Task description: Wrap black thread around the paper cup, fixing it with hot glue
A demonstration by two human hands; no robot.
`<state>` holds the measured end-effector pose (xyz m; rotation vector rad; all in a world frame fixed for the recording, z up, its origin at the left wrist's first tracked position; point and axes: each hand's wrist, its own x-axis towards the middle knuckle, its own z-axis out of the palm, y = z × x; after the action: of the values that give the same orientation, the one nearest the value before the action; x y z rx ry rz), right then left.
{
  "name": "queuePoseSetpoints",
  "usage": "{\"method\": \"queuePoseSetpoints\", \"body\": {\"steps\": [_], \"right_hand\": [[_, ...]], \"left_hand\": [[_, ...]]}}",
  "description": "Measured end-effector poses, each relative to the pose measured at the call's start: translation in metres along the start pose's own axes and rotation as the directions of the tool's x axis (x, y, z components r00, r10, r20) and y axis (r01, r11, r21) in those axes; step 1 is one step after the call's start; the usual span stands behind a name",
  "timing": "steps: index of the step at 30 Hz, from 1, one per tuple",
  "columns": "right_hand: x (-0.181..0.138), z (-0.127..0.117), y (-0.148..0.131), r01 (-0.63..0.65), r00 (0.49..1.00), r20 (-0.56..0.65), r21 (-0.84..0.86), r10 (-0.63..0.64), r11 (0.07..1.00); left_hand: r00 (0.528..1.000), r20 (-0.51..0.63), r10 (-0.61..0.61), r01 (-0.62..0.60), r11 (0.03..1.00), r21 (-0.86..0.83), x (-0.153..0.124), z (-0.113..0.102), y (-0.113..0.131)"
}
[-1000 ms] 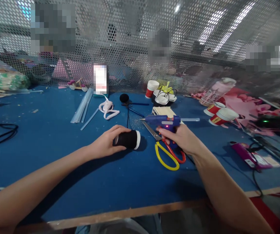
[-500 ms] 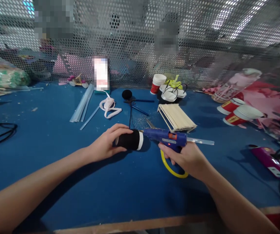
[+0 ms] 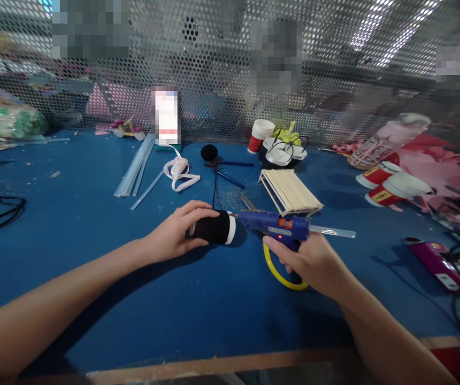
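Observation:
My left hand [image 3: 177, 230] is wrapped round a paper cup [image 3: 216, 228] lying on its side, covered in black yarn except for a white band at its right end. In my right hand [image 3: 304, 259] is a blue glue gun [image 3: 268, 222], with a clear glue stick poking out of its back and a small red light lit. Its nozzle is at the upper edge of the cup, by the white band; I cannot tell whether it touches. Yellow-handled scissors [image 3: 278, 271] lie partly hidden under the gun and hand. A black yarn strand runs from the cup towards a black yarn ball [image 3: 209, 153].
Behind the cup lie white ribbon [image 3: 179, 172], clear glue sticks [image 3: 135, 168] and a wooden stick frame [image 3: 292, 191]. Stacked paper cups [image 3: 397, 188] and a purple device [image 3: 438, 263] are on the right. A perforated metal screen [image 3: 217, 101] borders the blue table [image 3: 166, 315].
The glue gun has shifted slightly to the right, its nozzle still by the white band. My left hand keeps its hold on the cup.

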<state>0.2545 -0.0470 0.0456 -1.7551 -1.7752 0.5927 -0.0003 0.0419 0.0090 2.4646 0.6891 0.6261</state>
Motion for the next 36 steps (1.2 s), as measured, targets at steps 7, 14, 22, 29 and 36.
{"method": "queuePoseSetpoints", "body": {"steps": [7, 14, 22, 29, 36], "right_hand": [[0.0, 0.0, 0.009, 0.073, 0.997, -0.02, -0.046, -0.074, 0.996], [-0.002, -0.002, 0.005, 0.205, 0.977, -0.013, -0.247, -0.215, 0.947], [-0.009, -0.008, -0.001, 0.281, 0.957, 0.008, -0.263, -0.29, 0.923], [-0.013, -0.01, -0.008, 0.333, 0.943, 0.065, -0.263, -0.327, 0.906], [-0.014, -0.009, -0.004, 0.333, 0.943, 0.082, -0.273, -0.323, 0.902]], "left_hand": [[1.0, -0.007, 0.001, -0.001, 1.0, 0.002, 0.0, 0.0, 0.001], [1.0, -0.012, -0.007, 0.007, 1.0, -0.008, 0.001, 0.0, 0.0], [0.997, -0.049, -0.06, 0.054, 0.993, -0.108, 0.001, -0.002, 0.003], [0.983, -0.034, -0.18, 0.174, 0.977, -0.125, 0.003, -0.002, 0.004], [0.98, -0.037, -0.194, 0.188, 0.974, -0.123, 0.002, -0.001, 0.002]]}}
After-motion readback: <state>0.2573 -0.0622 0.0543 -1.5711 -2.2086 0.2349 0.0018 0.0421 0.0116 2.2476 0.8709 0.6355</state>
